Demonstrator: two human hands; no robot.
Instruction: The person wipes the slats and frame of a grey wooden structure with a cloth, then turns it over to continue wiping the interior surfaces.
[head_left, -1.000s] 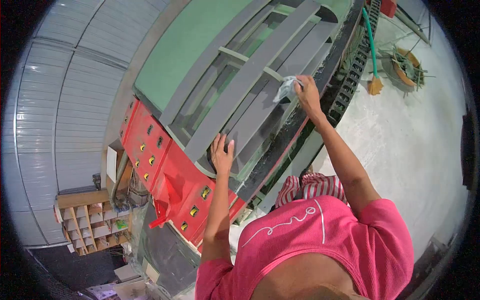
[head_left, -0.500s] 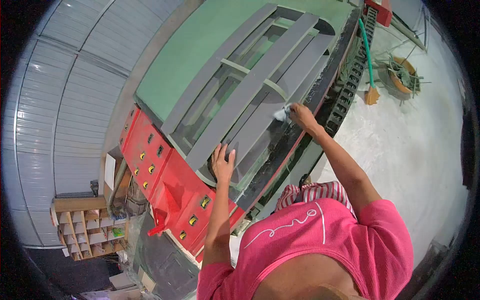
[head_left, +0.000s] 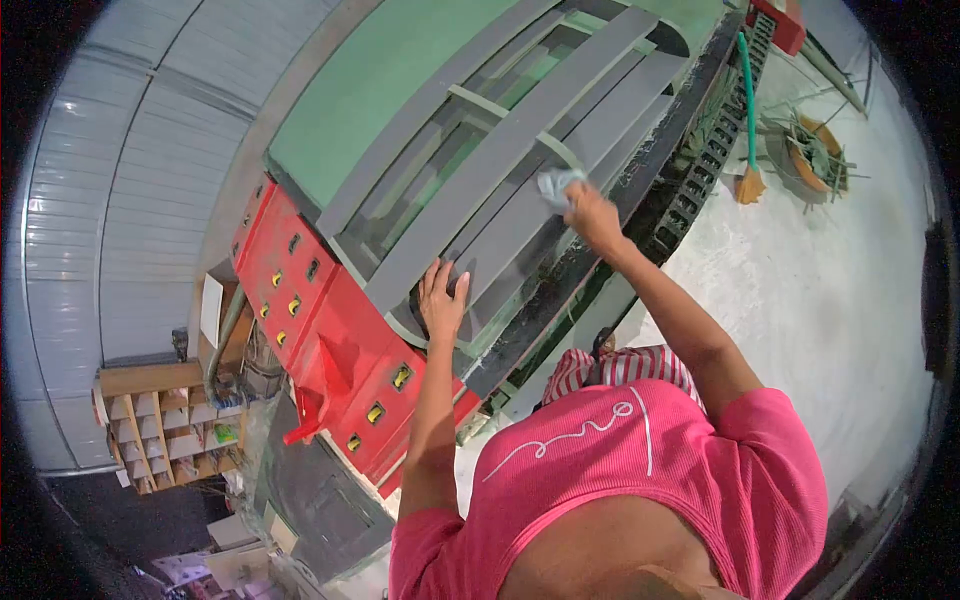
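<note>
A long grey frame [head_left: 480, 190] with curved slats and short crosspieces lies on a green-topped work table [head_left: 340, 110]. My left hand [head_left: 440, 305] rests on its near end, fingers stretched out and slightly apart over the slats. Pinched in my right hand [head_left: 594, 218] is a crumpled pale blue cloth [head_left: 557, 187]. It overlaps the right-hand slat close to a crosspiece, and the moving hand is slightly blurred. Through gaps between the slats, green surface shows.
A dark, scuffed strip [head_left: 540, 320] edges the table on my side. Red panelling [head_left: 330, 350] with yellow-marked slots covers its near end. To the right stand a broom [head_left: 750, 110] and a basket of scraps [head_left: 815, 155]. Wooden pigeonhole shelves [head_left: 165, 425] are at lower left.
My right hand has moved the cloth up and inward over the right-hand slat. My left hand stays at the frame's near end. The whole view has shifted slightly.
</note>
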